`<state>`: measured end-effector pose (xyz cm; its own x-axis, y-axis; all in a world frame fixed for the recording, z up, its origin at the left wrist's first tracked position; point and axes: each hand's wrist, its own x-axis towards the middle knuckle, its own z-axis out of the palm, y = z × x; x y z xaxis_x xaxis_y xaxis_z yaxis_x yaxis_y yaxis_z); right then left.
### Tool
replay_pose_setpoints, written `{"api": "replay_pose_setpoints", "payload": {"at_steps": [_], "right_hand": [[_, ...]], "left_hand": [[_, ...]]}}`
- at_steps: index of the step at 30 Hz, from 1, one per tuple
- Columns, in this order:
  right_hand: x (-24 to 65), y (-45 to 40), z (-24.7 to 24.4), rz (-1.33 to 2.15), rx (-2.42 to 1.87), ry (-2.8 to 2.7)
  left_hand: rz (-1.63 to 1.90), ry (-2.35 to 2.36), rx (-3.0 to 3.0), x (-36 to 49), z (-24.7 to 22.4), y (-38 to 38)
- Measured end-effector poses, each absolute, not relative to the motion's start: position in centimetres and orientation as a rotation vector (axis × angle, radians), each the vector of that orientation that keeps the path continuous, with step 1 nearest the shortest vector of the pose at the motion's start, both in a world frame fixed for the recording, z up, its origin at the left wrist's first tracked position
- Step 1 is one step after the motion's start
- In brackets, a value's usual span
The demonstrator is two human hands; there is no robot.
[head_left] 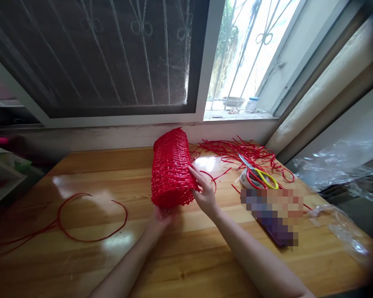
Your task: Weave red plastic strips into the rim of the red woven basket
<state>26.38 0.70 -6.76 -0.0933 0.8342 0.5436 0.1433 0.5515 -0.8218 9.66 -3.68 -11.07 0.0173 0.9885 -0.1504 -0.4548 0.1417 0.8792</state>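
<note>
A red woven basket (172, 165) was held over the middle of the counter (186, 273), tilted, with its open end turned toward the person and its far end near the wall (121, 138) below the window (127, 111). The person's right grip (205, 192) was closed on the basket's right side at the near rim, the fingers laid against the outside of the weave. The left grip (163, 213) was under the near rim, blurred and partly hidden, so how far it was closed could not be told. To the left, well apart from the basket, a red strand (59, 217) lay curved in an unclosed loop on the wood. To the right, toward the wall, was a tangled heap of red strands (236, 149). Just in front of that heap, scissors (262, 178) with one red and one yellow handle rested on a roll of tape (245, 181), blades pointing away from the person. Nearer lay a dark, partly pixelated object (275, 231), and crumpled clear plastic (345, 231) lay near the counter's right edge.
</note>
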Motion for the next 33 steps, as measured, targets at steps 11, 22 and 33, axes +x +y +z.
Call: {"api": "replay_pose_setpoints", "payload": {"at_steps": [11, 22, 33], "right_hand": [[27.8, 2.0, -8.6, 0.913, -0.791, -1.696], [29.4, 4.9, -12.3, 0.496, -1.402, -1.932], [27.4, 3.3, -12.1, 0.484, -1.307, -2.360]], "left_hand": [[1.497, 1.093, 0.543, 8.0, -11.1, -2.8], [1.646, 0.976, 0.382, 5.8, -10.3, -0.9], [1.429, 0.880, 0.249, 6.0, -10.9, -0.4]]}}
